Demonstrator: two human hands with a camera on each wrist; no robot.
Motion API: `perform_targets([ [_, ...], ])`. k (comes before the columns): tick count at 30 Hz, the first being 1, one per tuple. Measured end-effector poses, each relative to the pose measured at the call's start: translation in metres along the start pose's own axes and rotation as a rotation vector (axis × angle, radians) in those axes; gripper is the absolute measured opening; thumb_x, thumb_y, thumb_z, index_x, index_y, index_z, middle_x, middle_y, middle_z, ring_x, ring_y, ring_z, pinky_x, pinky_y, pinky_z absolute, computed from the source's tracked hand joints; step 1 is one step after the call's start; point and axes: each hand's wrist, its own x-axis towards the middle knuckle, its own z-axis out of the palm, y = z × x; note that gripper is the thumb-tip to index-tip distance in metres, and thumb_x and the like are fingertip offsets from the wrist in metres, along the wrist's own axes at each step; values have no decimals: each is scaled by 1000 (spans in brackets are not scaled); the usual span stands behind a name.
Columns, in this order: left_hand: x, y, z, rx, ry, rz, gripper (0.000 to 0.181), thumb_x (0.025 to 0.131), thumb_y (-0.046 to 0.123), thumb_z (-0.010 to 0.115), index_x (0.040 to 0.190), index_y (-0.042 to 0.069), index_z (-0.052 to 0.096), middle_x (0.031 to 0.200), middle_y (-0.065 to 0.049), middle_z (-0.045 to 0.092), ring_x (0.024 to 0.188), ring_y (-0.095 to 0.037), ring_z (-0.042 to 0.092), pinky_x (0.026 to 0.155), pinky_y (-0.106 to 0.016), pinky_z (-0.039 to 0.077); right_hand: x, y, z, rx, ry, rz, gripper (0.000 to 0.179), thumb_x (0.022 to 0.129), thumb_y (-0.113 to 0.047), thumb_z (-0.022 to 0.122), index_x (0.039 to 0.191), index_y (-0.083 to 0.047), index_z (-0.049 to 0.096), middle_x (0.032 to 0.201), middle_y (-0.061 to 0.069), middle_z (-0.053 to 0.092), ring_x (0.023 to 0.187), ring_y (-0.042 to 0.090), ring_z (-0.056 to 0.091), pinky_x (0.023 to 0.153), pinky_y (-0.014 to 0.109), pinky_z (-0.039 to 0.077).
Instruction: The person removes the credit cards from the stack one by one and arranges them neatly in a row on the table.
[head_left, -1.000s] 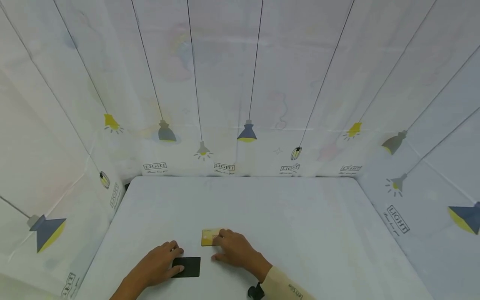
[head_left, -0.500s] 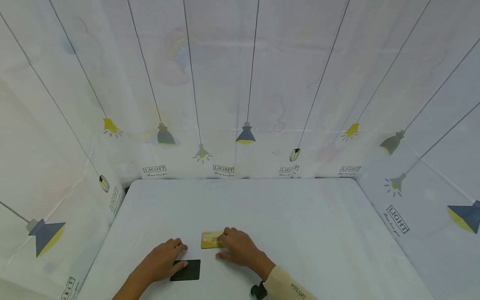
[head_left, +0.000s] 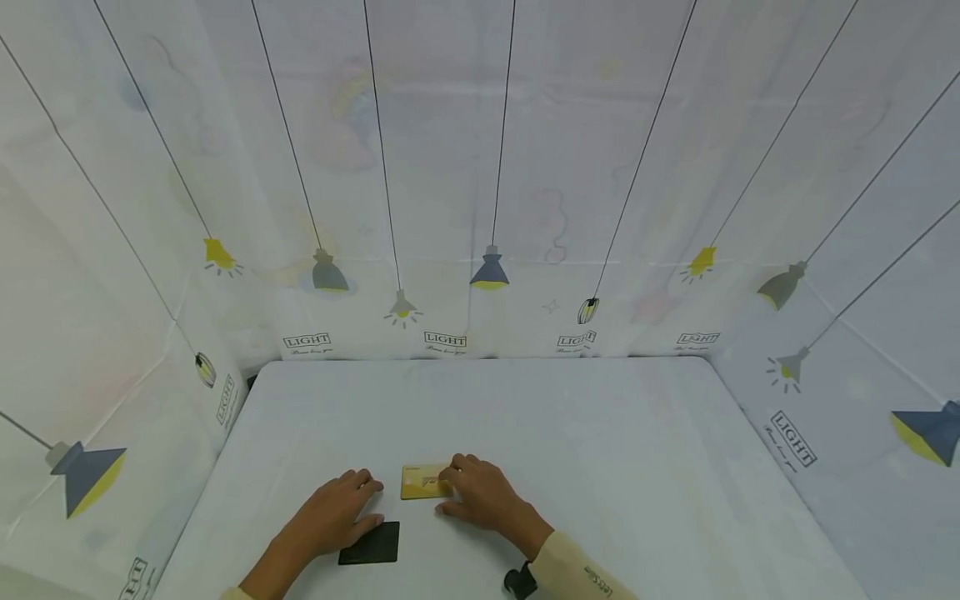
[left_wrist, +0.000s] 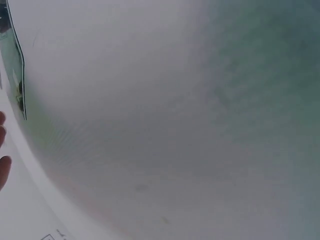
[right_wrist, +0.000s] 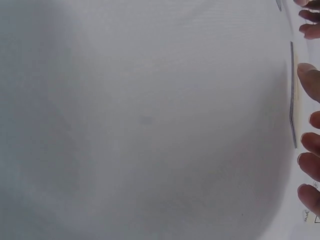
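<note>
The loose right grip [head_left: 483, 500] touched the yellow card [head_left: 422, 483], the loose left grip [head_left: 332, 512] the black card [head_left: 372, 546]; soft pressing seemed best.

"LIGHT" stands in framed labels [head_left: 445, 339] on the wall covering [head_left: 420, 192]: four across the back, one on the right, one on the left, another lower left partly cut off. The script beneath is illegible. The right sleeve [head_left: 570, 565] bears "Lets…"; the yellow card's [head_left: 417, 486] print is unreadable.
</note>
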Motion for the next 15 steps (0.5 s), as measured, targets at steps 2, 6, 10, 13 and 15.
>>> perform_targets([
  [2, 2, 1, 0, 4, -6, -9, 45, 86, 49, 63, 119, 18, 61, 111, 3, 57, 97, -14, 56, 83, -34, 51, 0, 1, 0, -5, 0, 6, 44, 79, -50, 71, 108, -18, 67, 99, -7, 58, 84, 7, 52, 72, 21, 48],
  [6, 8, 1, -1, 14, -22, -30, 48, 86, 51, 62, 120, 17, 60, 112, 1, 57, 100, -16, 56, 85, -36, 51, 1, 3, 0, -21, 5, 22, 45, 79, -51, 71, 109, -18, 67, 99, -6, 59, 83, 8, 52, 73, 23, 48],
  [10, 13, 3, -3, 18, -20, -39, 48, 85, 50, 63, 120, 17, 60, 112, 1, 57, 100, -16, 57, 84, -36, 51, 2, 6, 1, -34, 4, 40, 46, 79, -51, 71, 110, -17, 67, 99, -5, 59, 81, 9, 50, 72, 24, 48],
  [13, 16, 4, -5, 15, -22, -42, 49, 85, 50, 64, 120, 16, 61, 112, 1, 57, 100, -16, 57, 83, -37, 52, 3, 9, 2, -48, 11, 41, 47, 78, -51, 71, 110, -16, 66, 98, -4, 59, 80, 9, 50, 70, 23, 48],
  [15, 17, 5, -6, 10, -29, -45, 50, 85, 50, 64, 121, 16, 60, 113, 0, 57, 100, -17, 57, 82, -37, 52, 4, 11, 4, -54, 15, 39, 49, 78, -52, 71, 110, -16, 66, 99, -4, 58, 80, 9, 49, 69, 23, 47],
])
